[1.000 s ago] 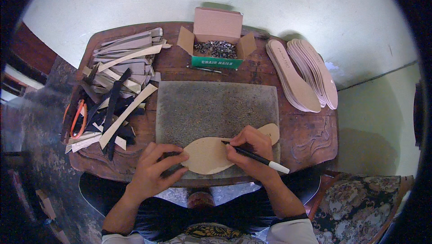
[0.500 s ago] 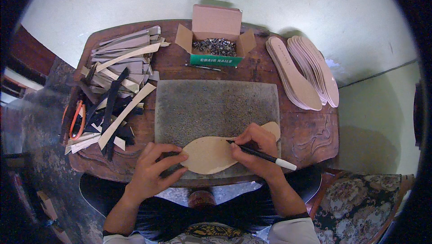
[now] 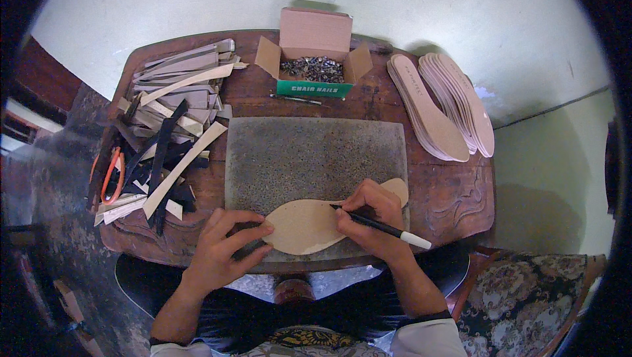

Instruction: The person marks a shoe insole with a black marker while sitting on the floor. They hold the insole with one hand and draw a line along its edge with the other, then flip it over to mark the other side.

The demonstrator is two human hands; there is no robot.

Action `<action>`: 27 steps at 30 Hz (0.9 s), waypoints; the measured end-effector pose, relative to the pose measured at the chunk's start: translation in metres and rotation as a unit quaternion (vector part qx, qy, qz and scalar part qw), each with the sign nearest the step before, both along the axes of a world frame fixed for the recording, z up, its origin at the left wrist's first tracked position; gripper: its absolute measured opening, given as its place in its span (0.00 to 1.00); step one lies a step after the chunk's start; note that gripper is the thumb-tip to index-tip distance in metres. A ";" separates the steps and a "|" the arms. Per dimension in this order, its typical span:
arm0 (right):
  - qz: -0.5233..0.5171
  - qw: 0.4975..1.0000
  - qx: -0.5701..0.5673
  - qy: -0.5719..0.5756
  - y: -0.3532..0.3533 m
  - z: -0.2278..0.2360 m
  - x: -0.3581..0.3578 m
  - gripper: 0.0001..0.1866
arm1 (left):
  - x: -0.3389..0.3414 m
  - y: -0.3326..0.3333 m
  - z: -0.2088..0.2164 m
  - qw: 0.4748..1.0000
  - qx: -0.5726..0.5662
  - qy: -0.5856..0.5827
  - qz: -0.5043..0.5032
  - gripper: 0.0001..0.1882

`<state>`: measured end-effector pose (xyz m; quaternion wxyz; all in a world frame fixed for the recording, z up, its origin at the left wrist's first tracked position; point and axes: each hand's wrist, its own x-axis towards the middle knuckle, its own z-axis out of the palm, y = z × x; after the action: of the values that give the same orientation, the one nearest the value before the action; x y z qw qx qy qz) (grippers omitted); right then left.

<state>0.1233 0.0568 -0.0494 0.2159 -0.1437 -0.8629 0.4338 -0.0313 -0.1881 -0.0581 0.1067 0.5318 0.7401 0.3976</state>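
A tan shoe insole (image 3: 299, 226) lies sideways on a dark grey rough mat (image 3: 313, 153) at the near edge of the table. My left hand (image 3: 227, 245) grips its broad toe end at the left, thumb and fingertips on the rim. Over the insole's narrower middle, my right hand (image 3: 372, 219) holds a black marker pen (image 3: 378, 225) with a white rear end. The pen's tip touches or nearly touches the insole's far edge, where a few small dark marks show. The heel end sticks out to the right beyond my right hand.
An open green cardboard box (image 3: 313, 87) of small metal nails stands at the back. Stacked insoles (image 3: 431, 110) lie at right. Grey strips (image 3: 174, 80), black and cream scraps and orange-handled scissors (image 3: 115, 176) crowd the left of the wooden table (image 3: 451, 182). A wall rises behind.
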 end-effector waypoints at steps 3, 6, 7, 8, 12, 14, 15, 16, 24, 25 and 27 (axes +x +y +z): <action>-0.003 1.000 -0.003 -0.001 0.000 0.000 0.000 0.10 | 0.001 -0.002 0.000 1.000 -0.017 -0.006 0.002 0.21; -0.003 1.000 -0.001 -0.003 0.000 0.000 0.000 0.10 | 0.001 -0.002 -0.001 1.000 -0.015 -0.005 0.003 0.21; -0.002 1.000 0.001 -0.005 0.000 0.001 0.000 0.10 | 0.001 -0.002 -0.001 1.000 -0.015 -0.009 0.004 0.21; -0.002 1.000 0.003 -0.006 -0.001 0.002 0.000 0.10 | 0.001 -0.002 -0.001 1.000 -0.015 -0.012 0.005 0.21; -0.001 1.000 -0.002 -0.006 -0.001 0.002 0.000 0.09 | 0.000 0.000 -0.002 1.000 0.017 0.017 -0.003 0.21; -0.001 1.000 -0.006 -0.002 -0.001 0.002 0.000 0.09 | -0.001 0.000 -0.002 1.000 0.016 0.018 -0.004 0.21; -0.002 1.000 -0.009 0.000 -0.002 0.001 -0.001 0.10 | 0.000 0.000 -0.002 1.000 0.015 0.013 -0.002 0.21; -0.001 1.000 -0.007 -0.002 -0.002 0.001 0.000 0.09 | 0.000 0.001 -0.001 1.000 0.014 0.009 -0.001 0.21; -0.001 1.000 -0.006 -0.009 0.000 0.000 0.001 0.10 | 0.000 0.001 0.000 1.000 0.010 0.013 -0.001 0.21; 0.002 1.000 -0.006 -0.008 0.000 0.000 0.001 0.10 | 0.000 0.001 0.000 1.000 0.013 0.012 -0.002 0.21; 0.008 1.000 -0.006 -0.006 0.002 0.001 0.002 0.10 | 0.000 0.003 0.000 1.000 0.019 0.009 -0.003 0.20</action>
<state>0.1251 0.0590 -0.0488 0.2059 -0.1409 -0.8628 0.4398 -0.0315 -0.1855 -0.0582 0.0914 0.5394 0.7316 0.4067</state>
